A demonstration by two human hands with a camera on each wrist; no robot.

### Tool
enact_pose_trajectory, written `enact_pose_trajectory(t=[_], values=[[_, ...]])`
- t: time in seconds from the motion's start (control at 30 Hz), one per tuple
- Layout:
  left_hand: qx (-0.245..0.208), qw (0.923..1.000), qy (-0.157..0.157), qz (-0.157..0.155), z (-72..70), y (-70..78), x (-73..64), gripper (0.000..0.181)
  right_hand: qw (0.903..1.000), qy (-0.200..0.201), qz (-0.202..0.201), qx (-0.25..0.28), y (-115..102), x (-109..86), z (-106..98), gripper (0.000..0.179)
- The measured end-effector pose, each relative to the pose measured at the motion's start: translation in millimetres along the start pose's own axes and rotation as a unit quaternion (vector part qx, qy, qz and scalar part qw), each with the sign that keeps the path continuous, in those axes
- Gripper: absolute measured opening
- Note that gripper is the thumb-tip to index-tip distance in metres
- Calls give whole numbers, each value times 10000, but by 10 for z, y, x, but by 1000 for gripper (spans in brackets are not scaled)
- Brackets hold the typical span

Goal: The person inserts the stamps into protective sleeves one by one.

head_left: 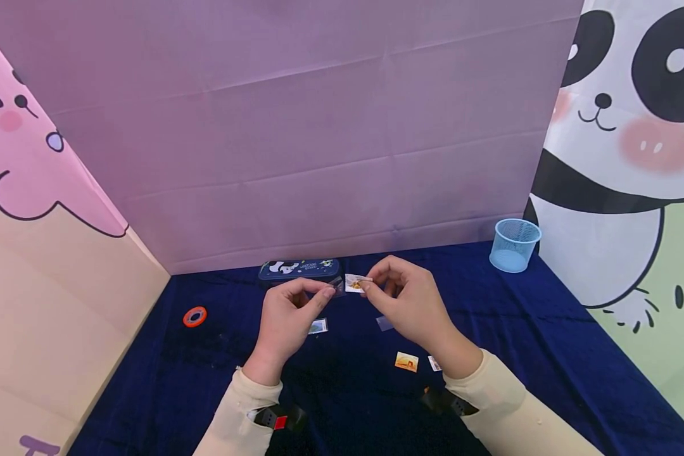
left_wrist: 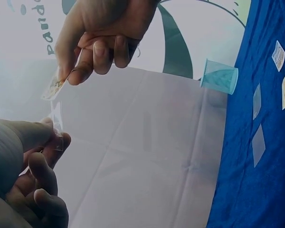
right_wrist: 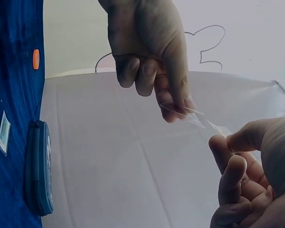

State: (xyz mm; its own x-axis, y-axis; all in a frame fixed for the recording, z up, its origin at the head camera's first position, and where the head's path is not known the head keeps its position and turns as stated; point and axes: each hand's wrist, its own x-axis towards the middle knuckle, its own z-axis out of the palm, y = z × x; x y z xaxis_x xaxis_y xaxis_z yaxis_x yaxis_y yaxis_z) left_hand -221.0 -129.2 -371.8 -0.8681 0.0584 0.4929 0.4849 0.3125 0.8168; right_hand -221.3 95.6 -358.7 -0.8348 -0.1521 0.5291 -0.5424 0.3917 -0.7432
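Observation:
My left hand (head_left: 285,316) pinches a small clear plastic sleeve (left_wrist: 58,126) between thumb and index finger. Facing it, my right hand (head_left: 413,304) pinches a stamp-sized picture card (head_left: 353,283) by its edge. The card is white with a yellow-brown print and is raised above the table. In the left wrist view, the card's lower end is close to the sleeve's top; whether they touch I cannot tell. On the blue cloth lie an orange picture card (head_left: 406,361), a partly hidden white card (left_wrist: 278,56) and two clear sleeves, one nearer (left_wrist: 257,102) the cards.
Behind my left hand, a dark blue pencil case (head_left: 299,269) lies by the backdrop. A small green-blue card (head_left: 318,326) is beside that hand's wrist. An orange tape roll (head_left: 195,316) sits at left, a light blue mesh basket (head_left: 515,246) at back right.

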Motion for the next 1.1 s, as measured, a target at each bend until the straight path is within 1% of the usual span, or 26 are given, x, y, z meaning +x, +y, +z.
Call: enact_pose_trajectory(t=[0.17, 0.33, 0.7, 0.9, 1.1], values=[[19, 10000, -27, 14, -2, -96, 7, 6, 10000, -17, 21, -14, 14, -2, 22, 7], [-45, 9999, -84, 123, -12, -136, 1, 9, 9999, -48, 34, -131, 30, -6, 37, 7], [-47, 9999, -128, 76, -10, -130, -3, 12, 9997, -69, -21, -247, 54, -1, 48, 11], [-12, 9999, -151, 58, -26, -120, 1, 12, 9997, -180, -74, -147, 60, 8, 45, 7], [1, 9998, -201, 18, -27, -124, -3, 12, 9992, -377, 111, 124, 86, 32, 26, 5]])
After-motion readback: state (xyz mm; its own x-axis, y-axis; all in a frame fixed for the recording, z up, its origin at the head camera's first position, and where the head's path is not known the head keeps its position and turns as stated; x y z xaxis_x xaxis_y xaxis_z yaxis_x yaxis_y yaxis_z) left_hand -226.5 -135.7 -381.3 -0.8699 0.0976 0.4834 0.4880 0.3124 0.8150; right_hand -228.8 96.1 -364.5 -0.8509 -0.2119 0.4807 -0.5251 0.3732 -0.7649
